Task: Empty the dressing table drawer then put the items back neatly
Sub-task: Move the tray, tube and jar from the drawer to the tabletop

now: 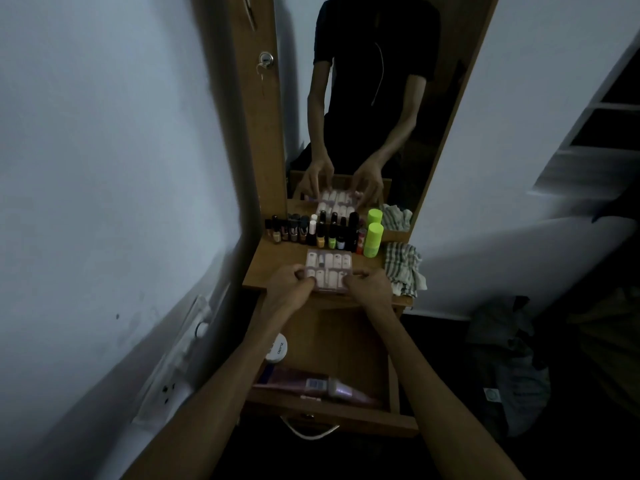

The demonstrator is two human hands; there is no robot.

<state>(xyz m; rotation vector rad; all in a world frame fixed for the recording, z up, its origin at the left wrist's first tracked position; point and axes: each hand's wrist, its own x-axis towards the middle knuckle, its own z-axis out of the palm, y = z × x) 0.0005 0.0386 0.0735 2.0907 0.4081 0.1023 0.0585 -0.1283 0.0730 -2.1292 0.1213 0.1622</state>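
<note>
Nail box (329,270) on desk (277,268), pinched by left hand (289,289) and right hand (369,289).
Open drawer (346,344): white jar (278,349), pink tube (311,384); labels unreadable.

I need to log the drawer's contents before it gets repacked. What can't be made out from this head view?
- Drawer: its left side is covered by the left forearm; the white jar shows only in part.
- Pink tube: label too dim and blurred to read.
- Nail polish bottles: too small and dark to count or read.
- Nail tray: near corners covered by the left hand and right hand.
</note>
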